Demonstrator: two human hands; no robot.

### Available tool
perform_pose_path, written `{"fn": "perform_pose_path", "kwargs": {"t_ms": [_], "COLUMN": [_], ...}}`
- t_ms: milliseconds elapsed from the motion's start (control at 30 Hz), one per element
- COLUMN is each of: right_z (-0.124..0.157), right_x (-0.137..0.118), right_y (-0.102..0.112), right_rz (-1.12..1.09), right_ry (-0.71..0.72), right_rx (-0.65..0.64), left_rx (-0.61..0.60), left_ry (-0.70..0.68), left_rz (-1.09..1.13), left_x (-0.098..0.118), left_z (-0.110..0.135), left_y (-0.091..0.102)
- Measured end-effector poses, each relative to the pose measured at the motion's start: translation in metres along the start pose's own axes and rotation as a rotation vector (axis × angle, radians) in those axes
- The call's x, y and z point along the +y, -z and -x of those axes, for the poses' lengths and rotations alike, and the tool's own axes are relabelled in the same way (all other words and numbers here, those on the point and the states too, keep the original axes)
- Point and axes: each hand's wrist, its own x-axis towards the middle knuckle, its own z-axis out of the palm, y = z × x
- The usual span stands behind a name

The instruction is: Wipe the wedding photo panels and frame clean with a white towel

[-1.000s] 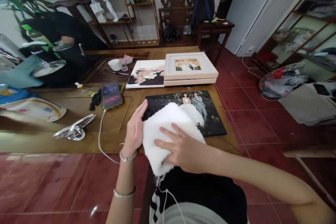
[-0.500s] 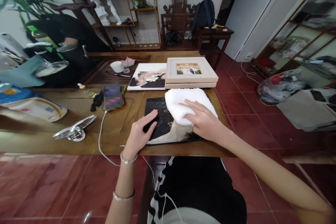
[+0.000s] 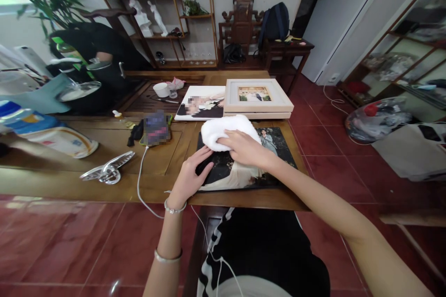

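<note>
A dark photo panel (image 3: 223, 171), showing a pale dress and a small figure, lies flat at the front of the wooden table (image 3: 139, 167). My right hand (image 3: 244, 147) presses a folded white cloth (image 3: 218, 132) onto its far left part, fingers curled into the fabric. The cloth covers that stretch of the picture. With fingers stretched out, my left hand (image 3: 190, 174) rests on the panel's left edge, its fingertips close to the cloth. Behind the cloth are a light wooden picture frame (image 3: 259, 95), stacked on another, and a white-edged photo panel (image 3: 202, 102).
Left of the panel lie a silver hair claw clip (image 3: 108, 167), a blurred-out phone-like thing (image 3: 156, 127) with a white cable (image 3: 139, 185), and a large blue-and-white bottle (image 3: 49, 130). A small white cup (image 3: 160, 89) stands farther back. A chair (image 3: 242, 23) is beyond the table.
My right hand has slid the white cloth leftward across the panel, uncovering the small figure at its right. My left hand keeps its place on the panel's edge. The view has shifted slightly.
</note>
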Motion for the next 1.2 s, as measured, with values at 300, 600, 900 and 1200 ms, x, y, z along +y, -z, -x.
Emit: {"fn": "perform_pose_path", "kwargs": {"t_ms": [300, 600, 900, 1200], "right_z": [0.08, 0.147, 0.174, 0.11], "right_x": [0.039, 0.007, -0.053, 0.029], "right_y": [0.01, -0.002, 0.014, 0.007], "right_rz": [0.056, 0.078, -0.129, -0.046], "right_ry": [-0.236, -0.244, -0.137, -0.254], "right_rx": [0.001, 0.03, -0.132, 0.062], "left_rx": [-0.022, -0.02, -0.019, -0.029], "left_ry": [-0.002, -0.002, -0.004, -0.006], "left_rz": [0.039, 0.039, 0.023, 0.021], "left_x": [0.002, 0.002, 0.003, 0.003], "left_z": [-0.001, -0.001, -0.001, -0.001], "left_y": [0.001, 0.001, 0.001, 0.002]}}
